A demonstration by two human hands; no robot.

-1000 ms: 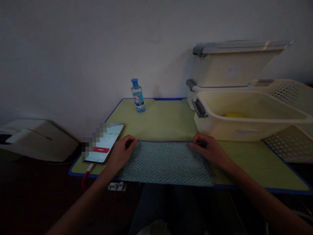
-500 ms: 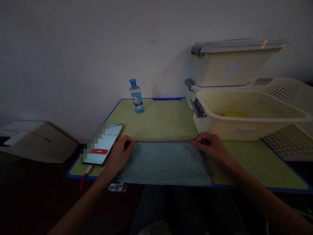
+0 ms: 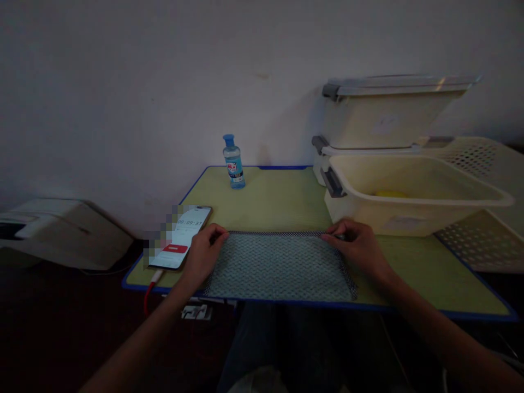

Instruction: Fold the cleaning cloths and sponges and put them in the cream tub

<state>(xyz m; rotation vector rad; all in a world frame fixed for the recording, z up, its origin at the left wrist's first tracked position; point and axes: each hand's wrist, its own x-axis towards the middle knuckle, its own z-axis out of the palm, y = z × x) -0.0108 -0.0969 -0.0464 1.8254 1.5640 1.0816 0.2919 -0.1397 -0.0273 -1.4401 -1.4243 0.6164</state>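
Note:
A light blue-grey textured cloth [image 3: 278, 267] with a dark checked border lies spread near the front edge of the small table [image 3: 278, 199]. My left hand [image 3: 205, 251] pinches its far left corner between thumb and fingers. At the far right corner, my right hand [image 3: 357, 244] is closed on the border in the same way. Between the two hands the far edge runs almost straight. Just left of my left hand rests a phone [image 3: 180, 240] with a lit timer screen and a red cable [image 3: 149, 297] plugged into it.
A blue-capped bottle [image 3: 234, 164] stands at the back of the table. On the right are an open cream bin [image 3: 376, 213] with something yellow inside, stacked lidded boxes [image 3: 393, 117] and a perforated basket [image 3: 483, 245]. A white box-shaped object [image 3: 69, 234] sits at left, beyond the table.
The cloth's far edge is slightly higher in view, and both hands still pinch its corners. The whole view has shifted a little, with the phone and bottle appearing further right.

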